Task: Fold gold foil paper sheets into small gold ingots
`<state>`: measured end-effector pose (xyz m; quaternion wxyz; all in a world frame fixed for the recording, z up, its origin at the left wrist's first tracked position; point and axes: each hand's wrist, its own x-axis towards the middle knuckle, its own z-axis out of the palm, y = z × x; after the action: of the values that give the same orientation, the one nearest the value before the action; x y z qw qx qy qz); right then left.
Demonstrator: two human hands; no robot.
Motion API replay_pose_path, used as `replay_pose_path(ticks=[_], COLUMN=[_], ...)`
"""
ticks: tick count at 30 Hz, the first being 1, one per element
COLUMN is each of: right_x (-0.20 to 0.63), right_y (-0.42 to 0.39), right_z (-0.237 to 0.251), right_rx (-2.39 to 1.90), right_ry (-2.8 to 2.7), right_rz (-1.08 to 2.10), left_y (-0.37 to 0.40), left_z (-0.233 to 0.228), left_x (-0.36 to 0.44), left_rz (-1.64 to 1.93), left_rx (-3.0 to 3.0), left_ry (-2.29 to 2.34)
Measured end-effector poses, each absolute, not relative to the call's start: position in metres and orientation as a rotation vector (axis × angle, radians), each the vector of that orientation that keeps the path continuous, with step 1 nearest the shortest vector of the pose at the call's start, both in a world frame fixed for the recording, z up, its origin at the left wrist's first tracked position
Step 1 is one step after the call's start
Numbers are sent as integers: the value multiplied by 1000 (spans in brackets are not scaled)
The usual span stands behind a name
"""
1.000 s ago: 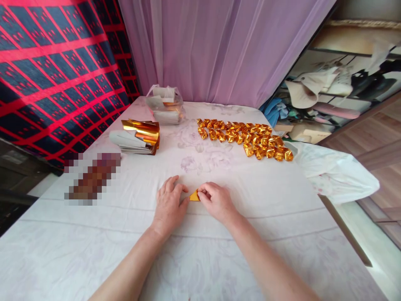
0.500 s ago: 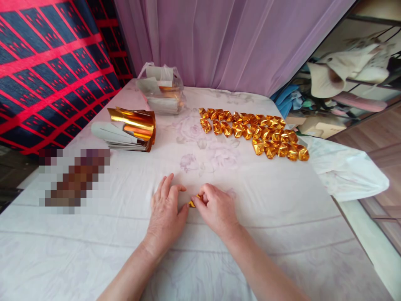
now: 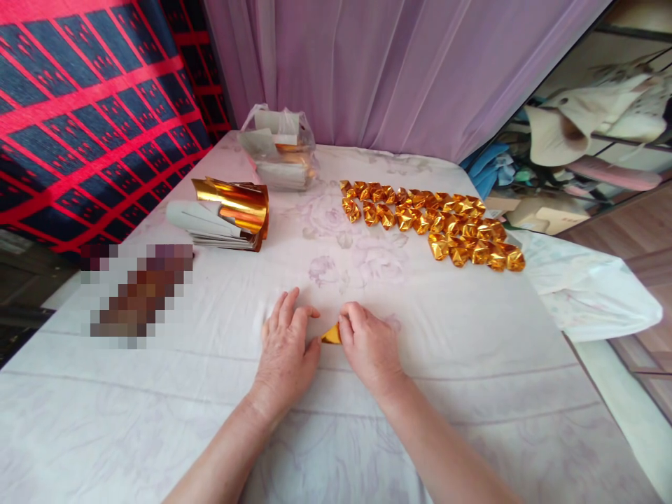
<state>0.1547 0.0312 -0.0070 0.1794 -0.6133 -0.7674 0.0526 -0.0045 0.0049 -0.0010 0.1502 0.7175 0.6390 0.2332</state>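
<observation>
Most of the gold paper (image 3: 331,334) lies hidden beneath the right hand (image 3: 370,344) and beside the left hand (image 3: 286,348), so its shape cannot be told. A pixelated patch (image 3: 137,294) blurs whatever lies on the white cloth (image 3: 472,364). The plastic bag (image 3: 279,155) clouds its contents. The picture's edges cut off both forearms.

Glossy gold foil paper (image 3: 332,334), matt white cloth sheet (image 3: 472,336)
</observation>
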Motion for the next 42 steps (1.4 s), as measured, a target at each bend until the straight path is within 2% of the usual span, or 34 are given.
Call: replay_pose_path(ticks=[7, 15, 26, 33, 42], right_x=[172, 194, 203, 203, 208], right_y=[25, -6, 10, 10, 4], right_z=[-4, -1, -5, -7, -3], right_rx=[-1458, -1622, -1564, -1468, -1475], right_ry=[-2058, -2112, -2113, -2176, -2244], right_rz=[303, 39, 62, 121, 109], left_y=[5, 5, -12, -13, -16], left_z=[3, 2, 15, 6, 7], left_x=[-6, -8, 4, 9, 15], left_rz=[603, 572, 624, 544, 462], left_rx=[2130, 2369, 2492, 2530, 2481], left_ry=[1748, 1665, 1417, 1289, 1354])
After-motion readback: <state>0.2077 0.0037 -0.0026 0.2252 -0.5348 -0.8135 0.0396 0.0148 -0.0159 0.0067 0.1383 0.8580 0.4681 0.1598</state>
